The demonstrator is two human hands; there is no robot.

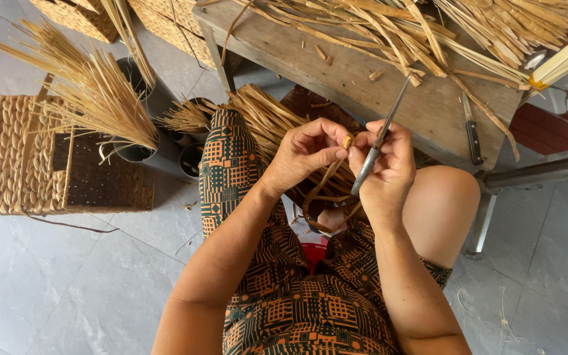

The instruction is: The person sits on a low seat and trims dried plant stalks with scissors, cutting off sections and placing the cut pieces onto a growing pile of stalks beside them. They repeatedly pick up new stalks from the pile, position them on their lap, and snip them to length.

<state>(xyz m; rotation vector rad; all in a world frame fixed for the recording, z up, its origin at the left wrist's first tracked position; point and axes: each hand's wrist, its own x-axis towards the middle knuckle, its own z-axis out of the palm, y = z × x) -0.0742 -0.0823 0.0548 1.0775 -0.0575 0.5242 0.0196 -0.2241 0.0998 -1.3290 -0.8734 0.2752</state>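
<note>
1. Looking straight down into the lap: the left hand (307,152) pinches the end of a thin brown strip (317,190) between thumb and forefinger, fingers closed on it just beside the right hand.
2. The right hand (386,167) is wrapped around a slim metal blade (379,141), fingers clamped on its lower part, the tip angling up toward the wooden bench (336,72).
3. Strip and blade meet right between the two thumbs, above the knees; the strip loops down and back under the hands.
4. My read: this is the trimming or splitting stage, the blade working the strip's pinched end.
5. The next move would call for steady tension from the left hand and a controlled pull of the blade, thumbs kept out of the edge's path.
6. Around them: a pile of straw strips (428,26) on the bench, a knife (473,135) lying there, a woven basket (18,158) on the grey floor, and pots of reeds (100,98).
</note>
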